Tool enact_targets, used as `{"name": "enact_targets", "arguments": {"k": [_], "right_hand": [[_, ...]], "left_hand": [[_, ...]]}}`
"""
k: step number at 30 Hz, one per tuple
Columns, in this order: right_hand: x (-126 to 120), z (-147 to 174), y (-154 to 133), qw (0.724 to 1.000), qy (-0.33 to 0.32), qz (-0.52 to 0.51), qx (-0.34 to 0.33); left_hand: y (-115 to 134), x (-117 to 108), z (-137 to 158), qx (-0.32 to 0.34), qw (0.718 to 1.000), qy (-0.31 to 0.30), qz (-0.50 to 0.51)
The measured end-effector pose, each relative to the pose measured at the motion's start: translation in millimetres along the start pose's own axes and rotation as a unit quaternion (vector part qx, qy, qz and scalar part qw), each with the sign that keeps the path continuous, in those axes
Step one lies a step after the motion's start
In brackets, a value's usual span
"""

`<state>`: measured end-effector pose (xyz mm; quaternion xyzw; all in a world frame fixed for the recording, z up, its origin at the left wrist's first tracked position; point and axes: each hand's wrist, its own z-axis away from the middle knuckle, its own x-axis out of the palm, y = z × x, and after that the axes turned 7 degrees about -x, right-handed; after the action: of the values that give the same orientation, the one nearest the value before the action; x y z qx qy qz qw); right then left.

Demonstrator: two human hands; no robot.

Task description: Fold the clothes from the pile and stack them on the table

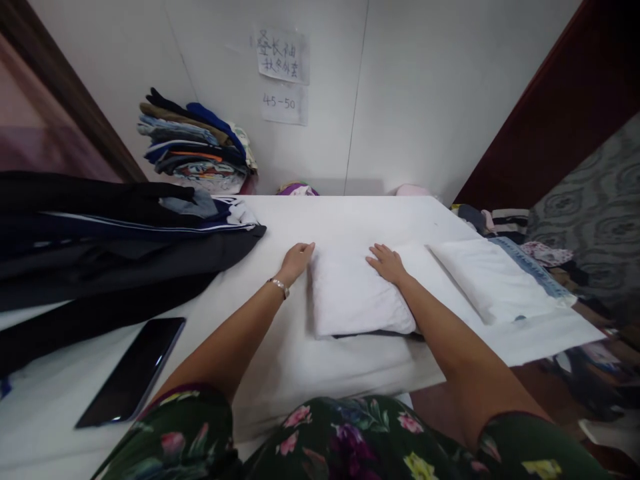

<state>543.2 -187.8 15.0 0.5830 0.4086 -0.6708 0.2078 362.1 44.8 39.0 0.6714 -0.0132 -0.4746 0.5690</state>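
Observation:
A folded white garment (360, 293) lies on the white-covered table in front of me, with a dark layer showing under its near edge. At its far left corner, my left hand (296, 261) has its fingers drawn together and closed on the edge; the fingertips are partly hidden. My right hand (388, 263) rests flat on the far right part of the garment, fingers spread, holding nothing. To the right lies another white folded piece (495, 280) with a blue denim-like strip (533, 267) along its far side.
Dark trousers (125, 247) are spread over the table's left side, near a black phone (133, 373). Folded clothes (195, 147) are stacked at the back left. Paper notes (283, 73) hang on the wall. More clothes (575, 280) lie beyond the right edge.

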Motion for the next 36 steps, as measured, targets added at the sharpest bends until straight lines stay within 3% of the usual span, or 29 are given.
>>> {"name": "enact_targets", "arguments": {"k": [3,7,11,13,15,17,20,28,32,36], "right_hand": [[-2,0,2,1.0,-0.007,-0.01,0.001],[-19,-7,-6,0.999,-0.041,0.003,0.003],[-42,-28,-47,0.999,-0.001,0.023,-0.035],[-46,-42,-80,0.996,-0.011,-0.008,-0.083],[-43,-57,-114,0.991,-0.063,-0.027,-0.116],[-36,-71,-143,0.987,-0.109,-0.017,-0.12],[-21,-89,-169,0.987,-0.129,0.01,-0.101],[14,-99,-171,0.995,-0.052,-0.001,-0.085],[24,-100,-166,0.995,-0.044,-0.032,-0.087],[12,-101,-165,0.992,-0.037,-0.063,-0.105]], "left_hand": [[-17,-12,54,0.007,0.999,0.017,0.029],[-38,-16,144,0.083,0.995,-0.007,0.056],[-46,-8,197,0.154,0.988,-0.014,-0.002],[-46,-4,201,0.151,0.988,-0.009,-0.026],[-45,0,198,0.138,0.989,-0.015,-0.054],[-44,1,194,0.129,0.987,-0.021,-0.093],[-41,-1,194,0.138,0.978,-0.035,-0.155],[-41,-2,199,0.231,0.927,-0.127,-0.265],[-44,0,197,0.238,0.926,-0.132,-0.261],[-48,0,195,0.22,0.938,-0.122,-0.239]]}}
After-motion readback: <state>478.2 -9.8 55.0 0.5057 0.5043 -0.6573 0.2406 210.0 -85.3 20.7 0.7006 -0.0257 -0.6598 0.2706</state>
